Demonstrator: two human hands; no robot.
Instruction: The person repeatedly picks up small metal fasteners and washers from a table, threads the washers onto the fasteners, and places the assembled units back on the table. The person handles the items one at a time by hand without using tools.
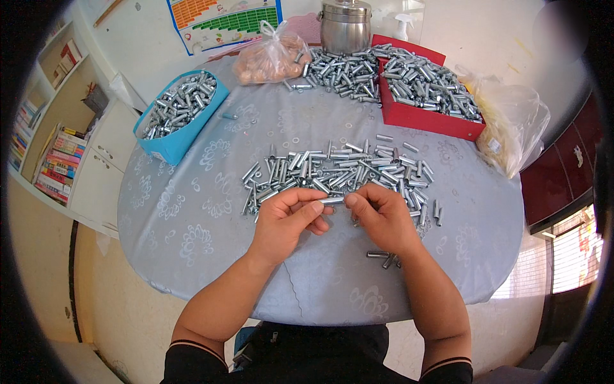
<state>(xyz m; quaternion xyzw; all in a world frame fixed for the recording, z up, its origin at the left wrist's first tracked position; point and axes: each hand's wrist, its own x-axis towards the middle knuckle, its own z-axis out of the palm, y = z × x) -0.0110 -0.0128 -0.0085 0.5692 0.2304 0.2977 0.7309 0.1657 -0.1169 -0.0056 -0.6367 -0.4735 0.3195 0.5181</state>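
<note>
My left hand (288, 217) and my right hand (382, 216) meet over the round grey table (192, 224), pinching one small silver metal bolt (332, 200) between their fingertips, one hand at each end. Just beyond them lies a spread pile of the same silver bolts (339, 169). A few more bolts (384, 258) lie by my right wrist.
A blue tray (169, 144) of silver parts stands at the back left, a red tray (422, 115) heaped with them at the back right. A bag of brown nuts (272, 57), a steel pot (345, 25) and a clear plastic bag (511, 121) sit along the far edge. Shelves stand left.
</note>
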